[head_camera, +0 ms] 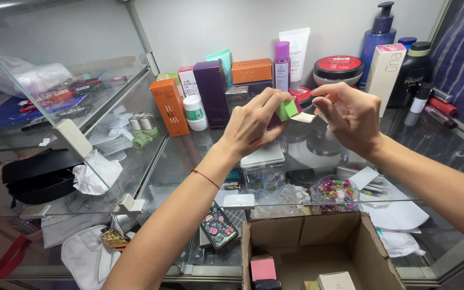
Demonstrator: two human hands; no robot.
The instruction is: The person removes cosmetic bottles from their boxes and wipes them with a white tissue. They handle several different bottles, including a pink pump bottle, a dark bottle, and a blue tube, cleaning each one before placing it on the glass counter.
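Your left hand (251, 122) is curled around a small green box (287, 109), fingers and thumb clamped on it so that only its right end shows past your fingertips; it is held in the air above the glass counter (189, 156), just in front of the row of cosmetics at the back wall. The box's long axis runs roughly left to right with a slight upward tilt, and its open end points toward your right hand (350, 115). That hand is pinching a pale flap (303, 117) that sticks out from the box's right end, thumb and forefinger pressed together on it while the other fingers are bent loosely above. How far the box reaches back under your left palm is hidden. Behind your hands stand an orange carton (169, 107), a dark purple carton (211, 92), a small lilac bottle (282, 65), a white tube (297, 51), a jar with a red lid (338, 69) and a blue pump bottle (378, 40). Below your hands, under the glass, are a square tin (263, 167) and a clear bowl of coloured bits (334, 191). Nearest to you an open cardboard box (363, 252) holds a pink carton (263, 267) and a white carton (336, 281)
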